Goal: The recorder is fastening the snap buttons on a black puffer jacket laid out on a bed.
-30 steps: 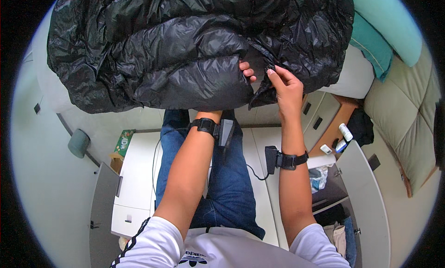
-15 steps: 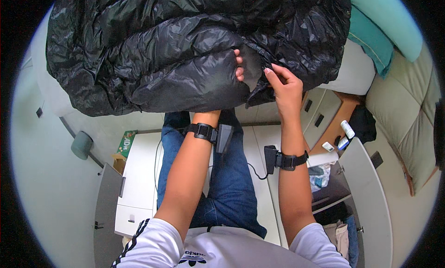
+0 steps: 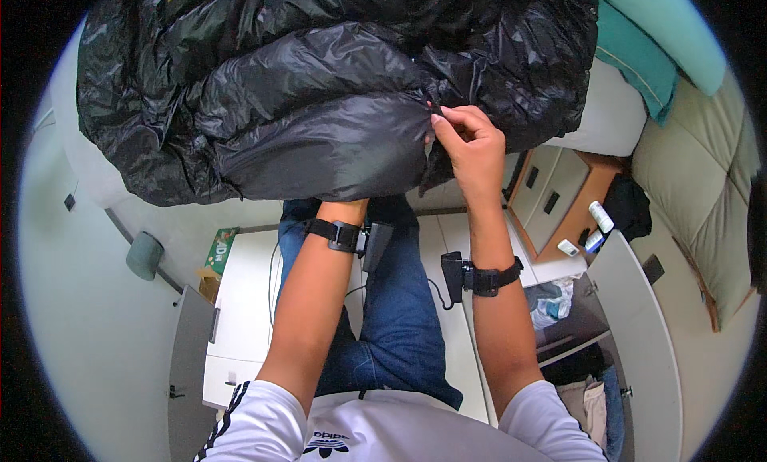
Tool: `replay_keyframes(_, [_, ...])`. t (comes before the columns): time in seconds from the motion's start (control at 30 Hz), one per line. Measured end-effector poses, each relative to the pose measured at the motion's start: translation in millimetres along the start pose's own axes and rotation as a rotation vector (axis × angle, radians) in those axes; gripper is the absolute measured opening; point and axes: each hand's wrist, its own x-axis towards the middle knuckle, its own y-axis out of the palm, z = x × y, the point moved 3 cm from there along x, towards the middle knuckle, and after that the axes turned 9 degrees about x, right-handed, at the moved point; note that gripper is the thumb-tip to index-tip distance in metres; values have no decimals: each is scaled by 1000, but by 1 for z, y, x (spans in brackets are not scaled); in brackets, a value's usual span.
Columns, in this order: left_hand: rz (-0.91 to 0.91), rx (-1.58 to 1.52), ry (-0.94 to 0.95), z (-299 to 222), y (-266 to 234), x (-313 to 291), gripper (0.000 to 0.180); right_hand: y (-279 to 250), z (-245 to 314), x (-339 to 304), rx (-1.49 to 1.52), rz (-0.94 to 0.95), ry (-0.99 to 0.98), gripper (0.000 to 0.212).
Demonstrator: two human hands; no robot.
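Observation:
A black, shiny, quilted puffer jacket spreads across the upper part of the view, with yellow lettering at its top left. My right hand pinches the jacket's dark edge between thumb and index finger. My left hand reaches under the puffed panel from below; its wrist shows beneath the hem. Only a sliver of its fingers seems to peek out beside my right thumb, and the rest is covered by the fabric. Each forearm wears a black strap with a small device, the left one and the right one.
White cabinets stand below, around my legs in blue jeans. At the right are an open cabinet door, a wooden-sided drawer unit and small white bottles. Teal cushions lie at the upper right.
My right hand has moved slightly left with the jacket's edge. My left fingertips, earlier showing over the panel's edge, are now mostly covered, and the gap in the fabric has narrowed.

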Motion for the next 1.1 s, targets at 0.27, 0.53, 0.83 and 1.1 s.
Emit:
replay_keyframes(0.27, [-162, 252, 48, -6, 2, -7, 47, 2, 5, 0, -48, 46, -63, 12])
replay_keyframes(0.53, [-346, -254, -138, 19, 2, -21, 49, 1, 13, 4, -199, 129, -177, 13])
replay_keyframes(0.83, [-175, 1581, 223, -29, -5, -13, 31, 5, 17, 8, -136, 96, -246, 10])
replay_keyframes(1.1, [-49, 1559, 83, -59, 1, -6, 34, 5, 12, 13, -137, 79, -258, 10])
